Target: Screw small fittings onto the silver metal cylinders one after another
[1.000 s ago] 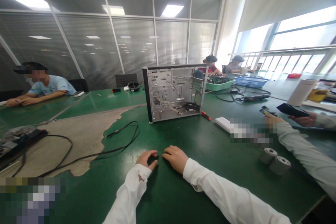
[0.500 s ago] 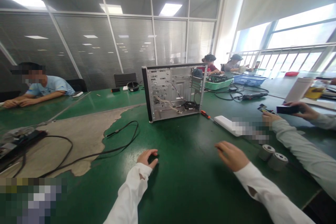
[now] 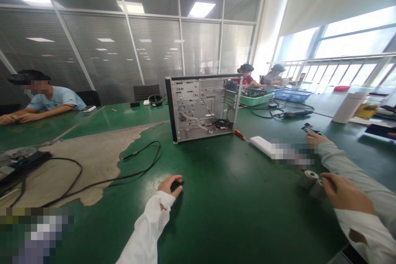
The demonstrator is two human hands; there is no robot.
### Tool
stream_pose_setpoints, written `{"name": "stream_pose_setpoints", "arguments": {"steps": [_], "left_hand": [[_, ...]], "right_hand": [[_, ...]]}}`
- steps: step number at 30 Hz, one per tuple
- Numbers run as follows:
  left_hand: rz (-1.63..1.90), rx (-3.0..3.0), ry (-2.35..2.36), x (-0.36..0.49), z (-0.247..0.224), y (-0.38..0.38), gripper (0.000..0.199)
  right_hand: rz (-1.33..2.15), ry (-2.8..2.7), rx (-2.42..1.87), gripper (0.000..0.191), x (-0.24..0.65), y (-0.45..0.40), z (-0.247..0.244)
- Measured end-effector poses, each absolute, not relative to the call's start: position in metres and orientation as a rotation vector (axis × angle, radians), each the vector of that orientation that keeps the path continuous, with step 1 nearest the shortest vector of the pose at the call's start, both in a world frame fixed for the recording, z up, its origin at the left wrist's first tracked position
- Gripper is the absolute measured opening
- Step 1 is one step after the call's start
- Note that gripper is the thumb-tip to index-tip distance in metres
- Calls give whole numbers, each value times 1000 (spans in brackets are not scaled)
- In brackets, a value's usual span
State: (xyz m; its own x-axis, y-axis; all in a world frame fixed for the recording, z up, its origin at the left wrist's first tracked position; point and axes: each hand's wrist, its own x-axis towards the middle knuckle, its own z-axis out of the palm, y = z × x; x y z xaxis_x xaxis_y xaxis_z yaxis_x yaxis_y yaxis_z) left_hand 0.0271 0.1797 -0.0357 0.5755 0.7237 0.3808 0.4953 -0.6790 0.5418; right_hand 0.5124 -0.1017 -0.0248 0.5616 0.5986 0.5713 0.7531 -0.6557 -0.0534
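Observation:
My left hand [image 3: 171, 185] rests on the green table, fingers loosely curved and the thumb apart, holding nothing. Over at the right, my right hand [image 3: 348, 193] is at the nearer metal cylinder [image 3: 317, 190], its bent fingers overlapping the cylinder's top edge. Whether they touch it I cannot tell. A second metal cylinder [image 3: 309, 179] stands just beyond. Ahead, an open computer case [image 3: 206, 109] stands upright with its side panel off; a fan [image 3: 223, 123] and loose cables [image 3: 194, 120] show inside.
An orange-handled screwdriver [image 3: 239, 134] and a white box [image 3: 262, 146] lie right of the case. A black cable [image 3: 123, 178] crosses the left side. Another person's hand [image 3: 314, 139] holds a small part at right. Green basket [image 3: 256, 99] and blue basket [image 3: 292, 95] stand behind.
My right hand has moved right, from the table's middle to the metal cylinders. My left hand has stayed put. The neighbour's other hand, with a dark box, has drawn away right.

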Motion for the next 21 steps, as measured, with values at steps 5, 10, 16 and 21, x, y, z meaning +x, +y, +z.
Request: {"name": "stream_pose_setpoints", "arguments": {"steps": [5,10,16,21], "left_hand": [[822,2438,998,27,-34,179,28],[818,2442,1007,27,-31,178,28],[830,2434,1007,28,-30,176,28],[829,2419,1019,28,-32,177,29]], "right_hand": [[-794,-1078,-2481,30,511,-104,-24],[-758,-1200,-2478,25,505,-108,-22],[-634,-1148,-2501,18,515,-109,-22],[-551,-1200,-2498,17,523,-110,-25]]}}
